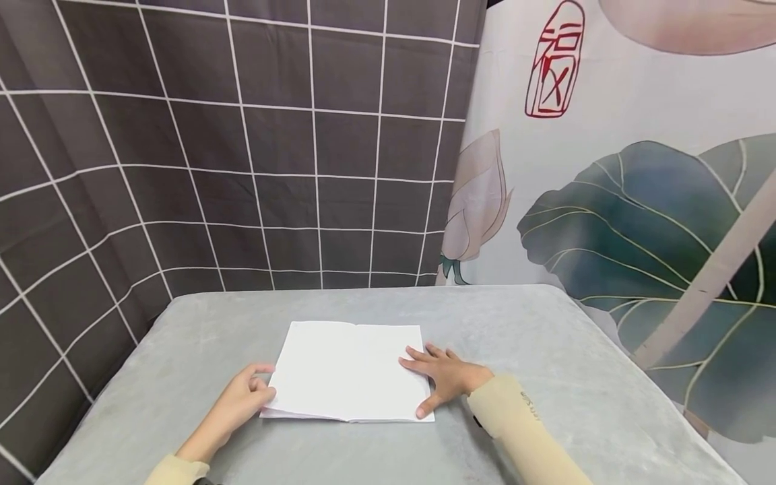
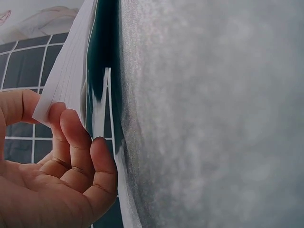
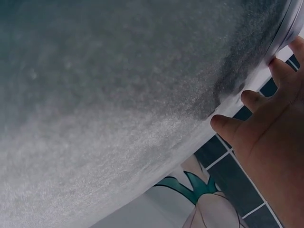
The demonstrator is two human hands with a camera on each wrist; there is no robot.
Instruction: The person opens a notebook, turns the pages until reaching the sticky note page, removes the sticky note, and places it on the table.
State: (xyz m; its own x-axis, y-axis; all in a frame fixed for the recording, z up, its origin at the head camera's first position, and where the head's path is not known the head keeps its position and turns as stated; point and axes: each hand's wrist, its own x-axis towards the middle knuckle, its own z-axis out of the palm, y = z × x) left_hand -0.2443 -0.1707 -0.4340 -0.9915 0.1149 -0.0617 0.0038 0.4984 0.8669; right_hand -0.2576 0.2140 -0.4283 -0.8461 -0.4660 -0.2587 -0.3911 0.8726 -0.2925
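Note:
An open notebook with blank white pages lies on the grey cloth-covered table. My left hand pinches the left pages near their outer edge, between thumb and curled fingers. In the left wrist view the left hand holds a fanned stack of pages, lifted off a dark green surface beneath. Fingers spread, my right hand rests on the right page at its outer edge. The right wrist view shows the right hand with its fingers apart; only a sliver of the notebook appears there.
A grey cloth covers the table. Behind it hangs a dark curtain with a white grid. At the right is a white curtain printed with lotus leaves and a red seal.

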